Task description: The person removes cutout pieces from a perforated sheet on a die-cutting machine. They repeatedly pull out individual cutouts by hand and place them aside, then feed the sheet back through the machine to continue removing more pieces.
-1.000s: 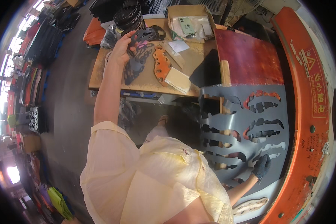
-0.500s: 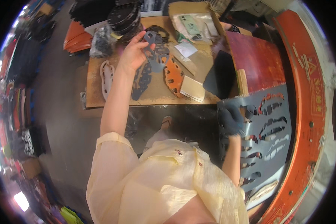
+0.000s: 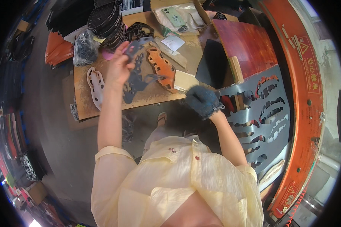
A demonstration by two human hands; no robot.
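Left hand: the bare left hand (image 3: 119, 68) is up over the wooden workbench (image 3: 83, 102), fingers curled and pinching a dark blue-grey cut-out piece (image 3: 136, 75) near its top end; the piece hangs down from the grip, its lower part over the bench top.
Right hand: the right hand (image 3: 202, 101), in a dark fuzzy glove, sits at the bench's near corner, right by the edge of the grey metal cutting plate (image 3: 269, 113); fingers look bunched, but whether anything is in them I cannot tell.
On the bench: an orange cut-out piece (image 3: 162, 68) lies just beside the hanging one, a pale cut-out piece (image 3: 96, 85) lies to the left, a stack of black round pieces (image 3: 106, 22) stands at the far side.
Doing it well: judging from the hold, the piece is floppy, so lower it flat and aligned beside the orange one, not dropped; let go only once it lies settled.
Watch for: the dangling tail could catch the orange piece and drag it askew.
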